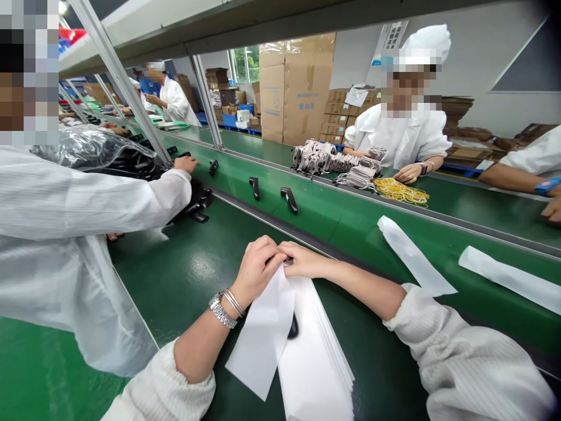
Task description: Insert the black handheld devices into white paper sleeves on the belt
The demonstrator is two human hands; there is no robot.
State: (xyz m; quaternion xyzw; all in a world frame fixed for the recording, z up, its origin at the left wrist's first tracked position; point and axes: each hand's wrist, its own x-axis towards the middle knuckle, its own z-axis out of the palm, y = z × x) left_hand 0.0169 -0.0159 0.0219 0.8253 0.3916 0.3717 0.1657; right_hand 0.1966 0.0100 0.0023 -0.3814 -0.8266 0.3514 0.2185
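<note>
"What did the hands do?"

"The left hand and the right hand met over a white strip. The fingers of both hands were closed and close together at its top end. They seemed to pinch it, but the hands hid that end."

"Where was the white strip?"

"It hung down from the hands and lay over a stack of white strips on a green bench. A small dark thing showed beside it. I could not tell what it was."

"What did that hold call for?"

"Soft, careful fingers, I think, because the strip looked thin and easy to crease."

"What else was there?"

"Two loose white strips lay off to the right. Next to the hands, a co-worker's hand reached out of a white sleeve, close to a clear bag with black things in it. Over the far side, yellow rubber bands lay in a heap by gray bundles. A person in a white coat sat behind them, and big cardboard boxes stood piled up in the room."
</note>
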